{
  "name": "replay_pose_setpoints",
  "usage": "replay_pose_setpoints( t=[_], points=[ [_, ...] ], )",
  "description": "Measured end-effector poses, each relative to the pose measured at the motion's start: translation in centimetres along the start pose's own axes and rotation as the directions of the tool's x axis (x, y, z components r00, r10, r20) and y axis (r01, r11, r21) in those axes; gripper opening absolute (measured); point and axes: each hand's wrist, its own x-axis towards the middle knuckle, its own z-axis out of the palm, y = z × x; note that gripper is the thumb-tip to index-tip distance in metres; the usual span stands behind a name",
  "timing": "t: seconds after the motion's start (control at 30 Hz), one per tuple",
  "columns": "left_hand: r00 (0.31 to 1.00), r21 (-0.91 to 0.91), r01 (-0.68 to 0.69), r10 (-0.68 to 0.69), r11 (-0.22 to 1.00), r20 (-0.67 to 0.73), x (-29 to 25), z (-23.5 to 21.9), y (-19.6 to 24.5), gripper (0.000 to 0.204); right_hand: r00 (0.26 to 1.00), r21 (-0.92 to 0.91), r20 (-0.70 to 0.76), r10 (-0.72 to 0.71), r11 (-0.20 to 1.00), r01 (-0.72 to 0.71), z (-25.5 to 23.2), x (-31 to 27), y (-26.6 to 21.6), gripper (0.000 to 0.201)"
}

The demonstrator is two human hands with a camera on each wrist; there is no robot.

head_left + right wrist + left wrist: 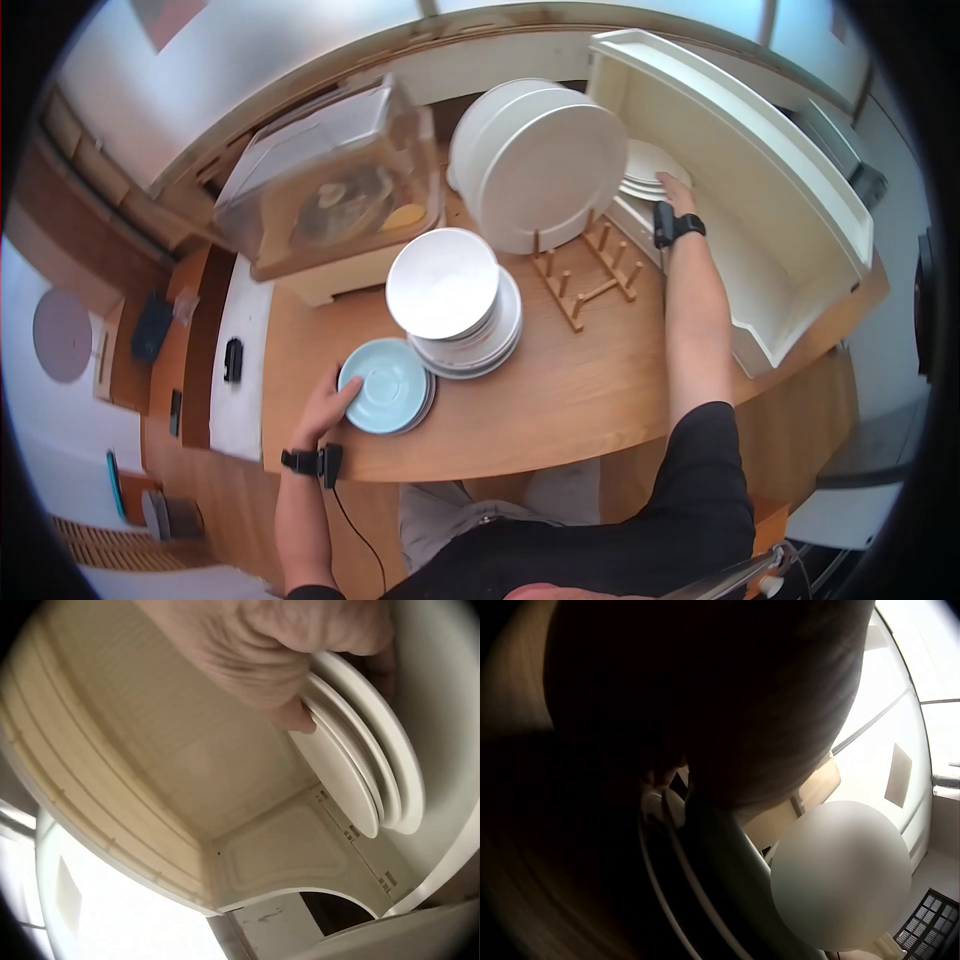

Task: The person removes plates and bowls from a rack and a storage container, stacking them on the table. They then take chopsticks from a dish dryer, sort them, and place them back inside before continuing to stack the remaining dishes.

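Observation:
At the table's front left, the left hand grips the edge of a stack of light blue saucers, thumb on top; the left wrist view shows that hand dark over the stacked rims. The right hand reaches into a cream bin and holds a few small white plates at their edge. In the right wrist view the right hand pinches these plates, thumb against the near face, fingers partly hidden behind. Between the hands stands a stack of white bowls and plates.
Large white plates stand upright behind a wooden peg rack at the middle back. A clear-lidded container sits at the back left. The table's front edge runs close to the person's body.

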Motion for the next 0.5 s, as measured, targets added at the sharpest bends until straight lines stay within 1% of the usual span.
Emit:
replay_pose_setpoints(
  t=[0.07,0.13,0.17,0.23,0.33,0.37,0.43,0.5],
  points=[
    [1.0,0.036,-0.026,0.026,0.999,-0.005,0.2,-0.1,-0.1,0.047,0.997,-0.054,-0.07,0.012,0.998,-0.016,0.2,-1.9,-0.7,0.029],
    [0.999,0.048,-0.027,0.028,0.998,-0.017,-0.1,-0.2,-0.1,0.049,0.994,-0.018,-0.003,0.106,0.994,-0.106,-0.6,-0.8,-0.5,0.027],
    [1.0,0.047,-0.018,0.019,0.999,-0.013,-0.2,-0.2,0.3,0.049,0.993,0.043,0.014,0.118,0.992,-0.119,-0.6,-0.9,-0.4,0.027],
    [1.0,0.041,-0.013,0.014,0.999,-0.004,0.0,-0.4,0.0,0.05,0.992,0.069,-0.003,0.13,0.989,-0.129,-0.6,-3.1,-1.7,0.028],
    [1.0,0.049,-0.011,0.01,0.999,0.007,0.3,-0.7,-0.6,0.05,0.981,-0.008,-0.067,0.182,0.983,-0.183,-1.5,-2.7,-2.8,0.029],
    [1.0,0.063,-0.007,0.007,0.998,0.011,0.3,-0.7,-0.5,0.05,0.978,-0.017,-0.064,0.196,0.98,-0.198,-2.2,-2.2,-2.9,0.03],
    [1.0,0.084,-0.004,0.003,0.996,0.016,0.2,-0.8,-0.4,0.051,0.988,-0.054,-0.042,0.151,0.987,-0.153,-3.8,-2.6,-3.0,0.032],
    [1.0,0.046,-0.017,0.017,0.999,-0.001,0.3,-0.6,-0.9,0.051,0.996,-0.204,-0.018,0.09,0.975,-0.092,-5.3,-5.1,-4.9,0.032]
  ],
)
